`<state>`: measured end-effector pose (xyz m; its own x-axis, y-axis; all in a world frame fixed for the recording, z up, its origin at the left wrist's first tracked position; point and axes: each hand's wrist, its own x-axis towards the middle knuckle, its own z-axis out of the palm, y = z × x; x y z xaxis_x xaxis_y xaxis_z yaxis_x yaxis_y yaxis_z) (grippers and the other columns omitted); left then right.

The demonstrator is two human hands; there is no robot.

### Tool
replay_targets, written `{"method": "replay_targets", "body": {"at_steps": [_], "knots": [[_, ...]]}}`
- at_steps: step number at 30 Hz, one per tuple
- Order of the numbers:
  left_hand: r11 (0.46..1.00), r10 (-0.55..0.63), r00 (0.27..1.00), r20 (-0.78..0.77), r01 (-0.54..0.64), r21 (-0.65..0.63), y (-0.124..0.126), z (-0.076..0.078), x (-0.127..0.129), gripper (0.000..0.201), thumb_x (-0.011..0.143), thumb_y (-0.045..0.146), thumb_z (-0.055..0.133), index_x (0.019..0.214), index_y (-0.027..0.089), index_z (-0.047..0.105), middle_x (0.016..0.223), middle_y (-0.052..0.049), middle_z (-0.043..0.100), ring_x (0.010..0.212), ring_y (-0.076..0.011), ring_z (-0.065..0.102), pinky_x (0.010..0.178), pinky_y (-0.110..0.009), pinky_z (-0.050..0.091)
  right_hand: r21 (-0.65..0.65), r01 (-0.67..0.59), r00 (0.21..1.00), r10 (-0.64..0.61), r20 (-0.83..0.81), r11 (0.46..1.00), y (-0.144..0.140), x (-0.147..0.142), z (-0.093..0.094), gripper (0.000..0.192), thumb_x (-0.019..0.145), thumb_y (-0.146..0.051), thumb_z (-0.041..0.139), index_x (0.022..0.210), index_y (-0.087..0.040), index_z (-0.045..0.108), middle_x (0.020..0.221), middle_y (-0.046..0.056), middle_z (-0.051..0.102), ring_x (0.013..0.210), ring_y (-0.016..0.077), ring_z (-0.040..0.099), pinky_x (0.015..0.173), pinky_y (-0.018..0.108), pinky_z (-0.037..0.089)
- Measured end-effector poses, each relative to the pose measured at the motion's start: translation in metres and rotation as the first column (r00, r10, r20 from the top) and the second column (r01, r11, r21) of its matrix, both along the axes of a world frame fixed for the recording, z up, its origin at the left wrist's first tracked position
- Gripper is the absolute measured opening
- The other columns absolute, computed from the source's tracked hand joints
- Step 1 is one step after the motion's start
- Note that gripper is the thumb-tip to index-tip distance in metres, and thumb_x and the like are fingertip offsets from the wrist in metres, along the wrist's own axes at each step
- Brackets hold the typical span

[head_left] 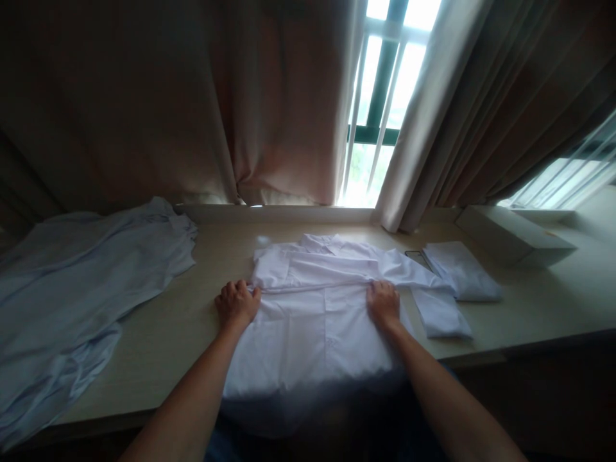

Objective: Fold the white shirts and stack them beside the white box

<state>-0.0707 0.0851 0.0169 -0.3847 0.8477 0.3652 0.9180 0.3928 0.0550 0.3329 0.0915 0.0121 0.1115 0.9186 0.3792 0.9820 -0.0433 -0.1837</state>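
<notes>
On the table (183,333) a shirt (312,321) lies centre, a cloth pile (72,289) at nine o'clock, folded cloth (462,269) and box (514,237) at two o'clock.

Left hand (237,303) and right hand (384,303) flat on a white shirt (308,333) across the table (187,321).

you are pressing on a plain white shirt (308,321), no pattern showing. the surface (192,321) under it is looking pale beige. off to your left a pale blue garment (81,282) is lying, also plain. to your right a folded white shirt (462,269) is sitting beside a white box (510,237). behind, brownish curtains (168,96) are hanging, and the window frame (382,77) is showing dark green.
</notes>
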Motion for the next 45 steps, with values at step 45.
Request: {"method": "replay_targets", "body": {"at_steps": [45], "knots": [[1.000,-0.007,0.999,0.032,0.007,0.014,-0.0015,0.0031,-0.0023,0.044,0.086,0.049,0.039,0.104,0.017,0.062,0.109,-0.016,0.056,0.105,-0.0309,0.050,0.085,-0.041,0.036,-0.027,0.011,1.000,-0.012,-0.026,1.000,-0.0006,-0.0006,0.0025,0.030,0.095,-0.034,0.044,0.114,-0.020,0.061,0.121,0.012,0.058,0.114,0.0258,0.045,0.096,0.037,0.029]]}}
